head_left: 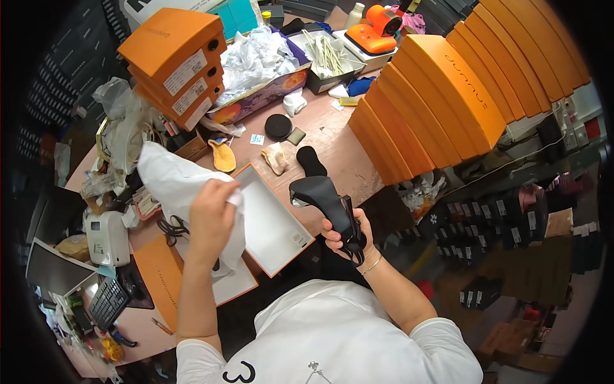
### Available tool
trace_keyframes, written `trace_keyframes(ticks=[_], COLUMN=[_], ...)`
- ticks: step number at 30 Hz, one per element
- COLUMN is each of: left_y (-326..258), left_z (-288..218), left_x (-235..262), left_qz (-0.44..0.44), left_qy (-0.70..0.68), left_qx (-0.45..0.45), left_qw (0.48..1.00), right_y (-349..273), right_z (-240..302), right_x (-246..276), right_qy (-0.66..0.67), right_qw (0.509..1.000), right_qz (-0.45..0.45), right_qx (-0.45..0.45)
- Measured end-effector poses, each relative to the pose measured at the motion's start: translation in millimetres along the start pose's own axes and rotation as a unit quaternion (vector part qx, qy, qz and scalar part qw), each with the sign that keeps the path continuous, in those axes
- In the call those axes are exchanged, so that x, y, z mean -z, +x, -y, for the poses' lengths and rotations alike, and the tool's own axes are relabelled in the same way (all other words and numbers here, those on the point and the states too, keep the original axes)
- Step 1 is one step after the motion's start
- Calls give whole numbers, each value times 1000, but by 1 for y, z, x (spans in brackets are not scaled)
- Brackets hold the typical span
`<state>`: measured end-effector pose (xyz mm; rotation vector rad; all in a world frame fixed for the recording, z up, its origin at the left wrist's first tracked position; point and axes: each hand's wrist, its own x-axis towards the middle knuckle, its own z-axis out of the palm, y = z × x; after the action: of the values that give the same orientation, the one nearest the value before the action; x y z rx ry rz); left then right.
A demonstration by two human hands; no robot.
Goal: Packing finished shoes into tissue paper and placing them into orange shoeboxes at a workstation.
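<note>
My left hand (214, 217) pinches a white sheet (169, 173), perhaps wrapping paper or thin cloth, lifted over an open shoe box. That box (272, 221) has a white inside and orange edges. Wrapped round the back part of a black shoe (323, 192) is my right hand (352, 237); the shoe has straps and hangs over the table's front edge. Black straps (173, 229) show beside the sheet; the rest of that item is hidden. Beyond the shoe lies a flat black oval piece (311, 160), partly covered by it.
Orange shoe boxes stand stacked at the far left (169, 48) and in a long row at right (441, 102). A carton of crumpled white paper (256, 70), a round black tin (278, 127) and a yellow mitt (222, 155) sit beyond. A keyboard (109, 301) lies left.
</note>
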<state>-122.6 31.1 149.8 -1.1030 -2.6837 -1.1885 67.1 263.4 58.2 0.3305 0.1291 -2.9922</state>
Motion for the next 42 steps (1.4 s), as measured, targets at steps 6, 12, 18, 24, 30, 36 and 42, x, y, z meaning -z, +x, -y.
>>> trace_keyframes(ticks=[6,12,18,24,30,36,42], left_y=[15,-18,-87,-126,-152,-157,-159], left_z=[33,-13,-3,-64,-68,-51,15], left_x=[-62,-18,-28,-87,-99,-64,-95], left_qz=[-15,13,-82,-85,-102,-97,-243], left_qy=[-63,-217,-123,-141,-224,-338,-736], left_qx=[59,161,124,5,55,106,350], left_qw=[996,963,981,986,968,930,525], right_y=[-22,32,75,114,112,114,92], right_z=[9,-16,-59,-105,-100,-114,-140], right_x=[-61,-70,-28,-17,-45,-34,-25], right_qy=[-299,-514,-460,-515,-817,-776,-594], right_qw=[938,845,873,846,549,603,800], right_qz=[56,-2,-158,-79,75,37,19], right_qx=[-168,-145,-33,113,162,178,82])
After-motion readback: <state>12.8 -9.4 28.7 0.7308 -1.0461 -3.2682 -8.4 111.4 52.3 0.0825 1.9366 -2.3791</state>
